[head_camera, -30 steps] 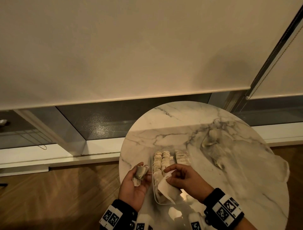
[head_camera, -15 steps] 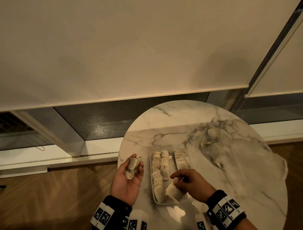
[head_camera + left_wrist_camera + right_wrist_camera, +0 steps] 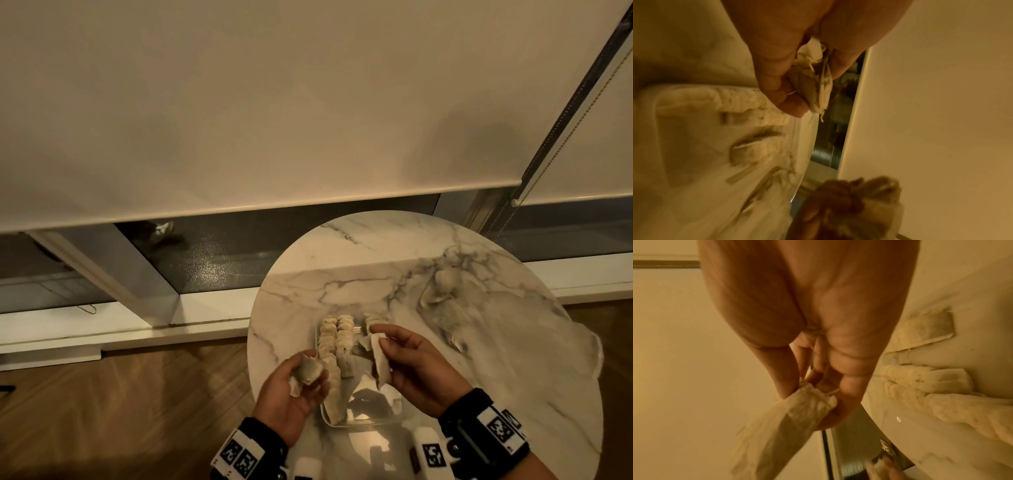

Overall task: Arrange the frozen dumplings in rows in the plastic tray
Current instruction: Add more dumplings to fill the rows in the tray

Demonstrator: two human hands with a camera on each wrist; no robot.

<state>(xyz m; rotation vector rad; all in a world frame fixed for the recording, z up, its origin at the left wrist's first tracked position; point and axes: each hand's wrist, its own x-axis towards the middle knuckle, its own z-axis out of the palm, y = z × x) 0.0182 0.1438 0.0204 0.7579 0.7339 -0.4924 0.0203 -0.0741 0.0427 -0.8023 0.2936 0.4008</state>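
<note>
L hand: grips one dumpling, just left of tray
R hand: pinches another dumpling above tray
Tray: on marble table, two dumpling rows inside

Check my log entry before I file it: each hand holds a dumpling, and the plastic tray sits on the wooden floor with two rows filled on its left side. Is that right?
One detail is wrong. The plastic tray sits on the round marble table, not on the wooden floor; the head view shows it. The rest stands: the left hand and right hand each hold a dumpling, and two rows fill the tray's left side.
</note>
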